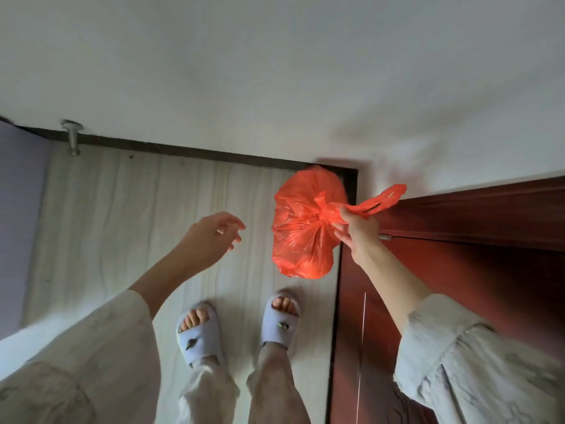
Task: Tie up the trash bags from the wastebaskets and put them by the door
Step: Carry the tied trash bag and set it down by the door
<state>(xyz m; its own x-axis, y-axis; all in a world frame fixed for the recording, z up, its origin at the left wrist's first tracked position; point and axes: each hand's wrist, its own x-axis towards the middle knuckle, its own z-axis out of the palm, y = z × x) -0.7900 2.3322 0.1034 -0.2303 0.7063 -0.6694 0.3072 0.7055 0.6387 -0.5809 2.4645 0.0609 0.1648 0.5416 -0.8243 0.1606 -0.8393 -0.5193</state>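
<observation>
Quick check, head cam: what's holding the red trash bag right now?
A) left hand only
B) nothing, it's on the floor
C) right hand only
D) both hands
C: the right hand pinches the red trash bag at its gathered neck beside the door, while the left hand hangs open and apart from it.

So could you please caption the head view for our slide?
Right hand holds a tied red trash bag above the floor beside the door; left hand empty.

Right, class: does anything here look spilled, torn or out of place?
Nothing stands out. The red trash bag is knotted, intact, gripped at the knot by the right hand, beside the door. The left hand holds nothing.
</observation>
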